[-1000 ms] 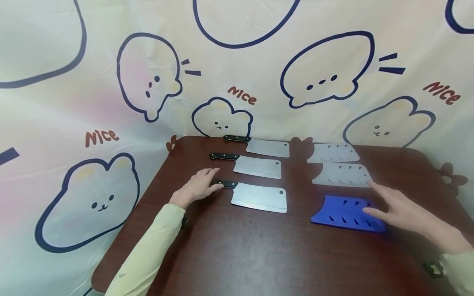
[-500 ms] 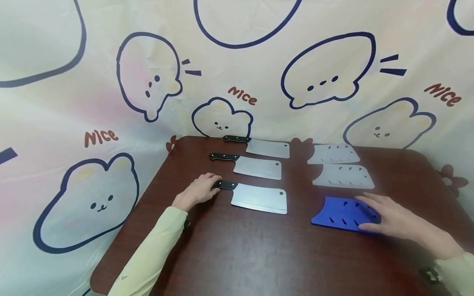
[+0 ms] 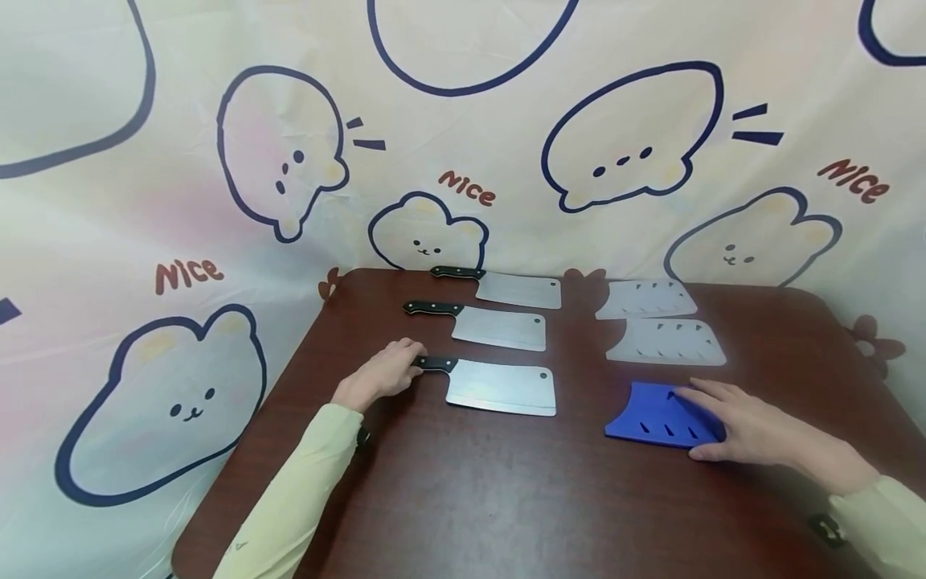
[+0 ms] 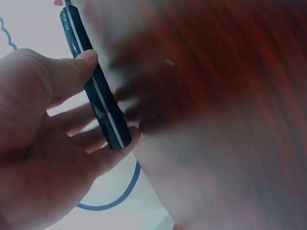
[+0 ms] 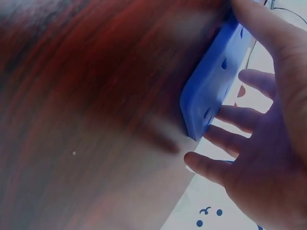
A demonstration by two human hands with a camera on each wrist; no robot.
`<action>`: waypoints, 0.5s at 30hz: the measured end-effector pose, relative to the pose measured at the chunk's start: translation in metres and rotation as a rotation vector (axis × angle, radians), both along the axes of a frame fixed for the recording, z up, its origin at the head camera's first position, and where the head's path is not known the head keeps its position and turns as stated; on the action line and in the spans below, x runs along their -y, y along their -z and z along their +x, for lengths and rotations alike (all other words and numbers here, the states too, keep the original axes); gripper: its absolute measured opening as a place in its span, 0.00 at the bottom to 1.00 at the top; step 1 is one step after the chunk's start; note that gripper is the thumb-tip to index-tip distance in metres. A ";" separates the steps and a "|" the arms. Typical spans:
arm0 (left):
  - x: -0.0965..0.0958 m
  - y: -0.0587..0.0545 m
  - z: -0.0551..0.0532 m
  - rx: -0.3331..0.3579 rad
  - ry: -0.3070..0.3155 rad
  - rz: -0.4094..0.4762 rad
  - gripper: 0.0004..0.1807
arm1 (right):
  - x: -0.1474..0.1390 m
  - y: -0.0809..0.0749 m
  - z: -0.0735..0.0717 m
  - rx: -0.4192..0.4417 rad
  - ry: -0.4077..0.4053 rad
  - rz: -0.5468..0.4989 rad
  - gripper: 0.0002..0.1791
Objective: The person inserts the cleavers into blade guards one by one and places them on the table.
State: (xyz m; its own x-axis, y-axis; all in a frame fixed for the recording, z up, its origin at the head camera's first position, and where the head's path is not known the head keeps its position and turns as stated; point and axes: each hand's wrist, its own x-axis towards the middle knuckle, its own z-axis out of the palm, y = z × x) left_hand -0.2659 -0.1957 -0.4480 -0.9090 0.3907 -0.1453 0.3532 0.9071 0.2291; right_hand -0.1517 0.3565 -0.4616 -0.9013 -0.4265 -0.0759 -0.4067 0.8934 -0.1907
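- Behind the near rectangular silver metal cleaver (image 3: 501, 388) lie two like it, the middle cleaver (image 3: 499, 329) and far cleaver (image 3: 518, 290).
- Left hand (image 3: 383, 371) pinches the near one's black handle.
- Right hand (image 3: 760, 422) spreads nearly straight fingers over the blue slotted sheath's (image 3: 654, 414) right end (contact is hard to tell).
- Translucent white sheaths (image 3: 665, 342) lie behind it.
- Cartoon-printed cloth (image 3: 506, 137) backs the far edge; brown wood-grain counter (image 3: 463, 498) stretches nearward.
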 end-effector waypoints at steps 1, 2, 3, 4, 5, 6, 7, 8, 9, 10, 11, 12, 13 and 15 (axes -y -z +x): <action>0.000 0.000 0.000 0.004 0.005 0.008 0.17 | 0.000 0.000 -0.001 0.005 0.004 -0.003 0.55; 0.001 -0.001 0.000 0.005 0.010 0.017 0.18 | 0.001 0.000 -0.001 0.009 0.009 -0.005 0.56; 0.001 -0.002 0.000 0.006 0.014 0.026 0.18 | 0.001 0.001 -0.002 0.013 0.016 -0.008 0.56; 0.001 -0.002 0.000 0.007 0.015 0.037 0.18 | 0.001 0.001 -0.002 0.016 0.022 -0.010 0.57; 0.002 -0.003 0.000 0.006 0.016 0.047 0.18 | 0.001 0.001 -0.002 0.016 0.028 -0.012 0.57; 0.002 -0.004 0.000 0.005 0.018 0.057 0.18 | 0.001 0.001 -0.003 0.016 0.032 -0.010 0.57; 0.003 -0.004 0.000 0.005 0.017 0.065 0.18 | 0.001 0.001 -0.003 0.012 0.036 -0.007 0.57; 0.003 -0.005 0.000 0.007 0.014 0.073 0.18 | 0.002 0.001 -0.003 0.006 0.038 -0.004 0.57; 0.003 -0.005 0.000 0.011 0.013 0.080 0.17 | 0.002 0.001 -0.003 -0.004 0.040 0.000 0.57; 0.003 -0.005 0.000 0.014 0.012 0.086 0.17 | 0.002 0.001 -0.004 -0.014 0.040 0.005 0.56; 0.003 -0.005 0.000 0.018 0.010 0.091 0.17 | 0.003 0.001 -0.004 -0.023 0.043 0.012 0.56; 0.003 -0.004 0.001 0.024 0.006 0.098 0.17 | 0.004 0.000 -0.004 -0.032 0.043 0.015 0.56; 0.003 -0.004 0.001 0.028 0.004 0.106 0.17 | 0.004 0.000 -0.003 -0.042 0.043 0.017 0.55; 0.002 -0.004 0.002 0.029 0.000 0.119 0.17 | 0.004 0.000 -0.003 -0.056 0.041 0.016 0.54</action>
